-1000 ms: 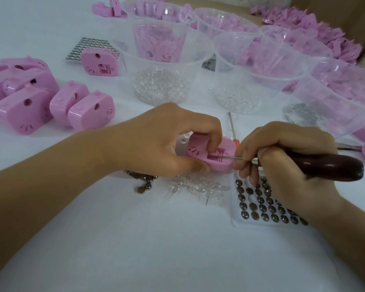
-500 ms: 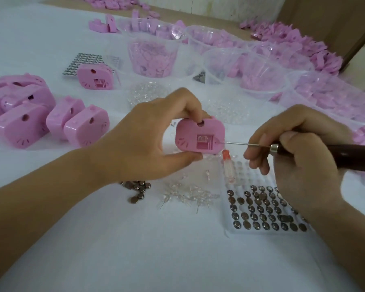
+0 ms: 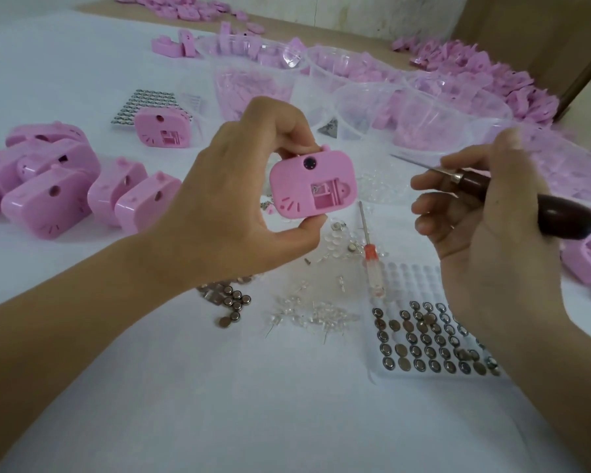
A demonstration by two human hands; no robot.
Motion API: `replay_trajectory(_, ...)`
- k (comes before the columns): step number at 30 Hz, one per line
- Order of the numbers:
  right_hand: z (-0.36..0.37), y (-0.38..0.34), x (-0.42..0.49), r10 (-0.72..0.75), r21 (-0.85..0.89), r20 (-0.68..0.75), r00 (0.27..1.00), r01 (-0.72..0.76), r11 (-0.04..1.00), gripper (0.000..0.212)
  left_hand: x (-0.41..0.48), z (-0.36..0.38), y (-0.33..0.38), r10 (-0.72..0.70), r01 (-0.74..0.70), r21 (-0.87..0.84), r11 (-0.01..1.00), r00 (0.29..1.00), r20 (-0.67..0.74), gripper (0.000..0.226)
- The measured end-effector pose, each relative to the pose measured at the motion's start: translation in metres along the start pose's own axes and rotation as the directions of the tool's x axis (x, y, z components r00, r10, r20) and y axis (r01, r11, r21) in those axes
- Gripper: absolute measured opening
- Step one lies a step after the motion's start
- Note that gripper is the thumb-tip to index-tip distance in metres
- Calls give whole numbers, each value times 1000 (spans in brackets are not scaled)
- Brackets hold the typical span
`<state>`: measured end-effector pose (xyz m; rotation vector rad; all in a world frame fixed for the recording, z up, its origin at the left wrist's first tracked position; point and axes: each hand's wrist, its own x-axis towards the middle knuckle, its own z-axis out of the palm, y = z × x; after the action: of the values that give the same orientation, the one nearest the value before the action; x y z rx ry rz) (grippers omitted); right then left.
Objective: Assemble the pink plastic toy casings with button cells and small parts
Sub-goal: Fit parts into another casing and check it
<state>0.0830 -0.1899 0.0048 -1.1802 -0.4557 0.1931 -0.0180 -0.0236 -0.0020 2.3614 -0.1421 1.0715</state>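
Note:
My left hand [image 3: 239,199] holds a pink toy casing [image 3: 313,184] up off the table, pinched between thumb below and fingers above, its open battery compartment facing me. My right hand [image 3: 485,233] grips a dark wooden-handled awl [image 3: 526,196], its metal tip pointing left and apart from the casing. A tray of button cells [image 3: 427,346] lies under my right wrist. Loose button cells [image 3: 232,302] and small clear parts [image 3: 314,312] lie on the white table below the casing.
A small red-handled screwdriver [image 3: 371,254] lies between the hands. Several pink casings [image 3: 55,192] are grouped at the left, and one casing [image 3: 162,131] stands by another cell tray [image 3: 144,104]. Clear plastic tubs [image 3: 406,107] of pink parts line the back and right.
My left hand raised the casing and turned its face toward me. The awl tip came out of the compartment as my right hand drew back to the right and tilted up.

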Motion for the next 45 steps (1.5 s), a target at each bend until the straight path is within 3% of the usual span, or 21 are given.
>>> replay_trajectory(3, 0, -3, -2, 114, 34, 127, 985, -119, 992, 45, 0, -1, 1, 23, -23, 4, 1000, 1000, -10, 57)
replay_trajectory(5, 0, -4, -2, 143, 10, 171, 975, -147, 989, 40, 0, -3, 0, 52, -52, 25, 998, 998, -28, 54)
replay_trajectory(10, -3, -1, 3, 23, -310, 151, 988, 26, 950, 21, 1, -5, 1, 86, -84, 35, 996, 995, -56, 51)
replay_trajectory(15, -4, -2, -5, -66, -460, 282, 957, 195, 866, 47, 1, -3, 2, 84, -81, 74, 994, 996, -35, 50)
replay_trajectory(17, -4, -2, -7, -68, -517, 332, 941, 242, 821, 45, 0, -3, 0, 83, -81, 75, 994, 996, -21, 50)
replay_trajectory(20, -7, -1, -5, -88, -618, 466, 880, 395, 680, 31, 0, -3, -1, 53, -53, 82, 995, 999, -1, 48)
replay_trajectory(24, -11, -1, -5, 8, -550, 635, 772, 445, 707, 10, 3, -3, -3, -15, 18, 92, 996, 999, -32, 52)
replay_trajectory(30, -4, 2, -10, 95, -580, 734, 673, 548, 603, 13, 9, -10, -14, -22, 28, 147, 989, 999, -42, 55)
replay_trajectory(35, 14, -2, -20, 108, -632, 732, 673, 612, 475, 18, 10, -12, -13, -9, 16, 134, 991, 998, -55, 49)
replay_trajectory(38, 26, -3, -21, 116, -646, 714, 690, 587, 487, 21, 10, -14, -13, -15, 23, 101, 995, 996, -85, 46)
replay_trajectory(45, 57, 13, -23, 90, -731, 564, 821, 446, 517, 29, 11, -16, -12, -44, 63, 86, 994, 977, -206, 43)
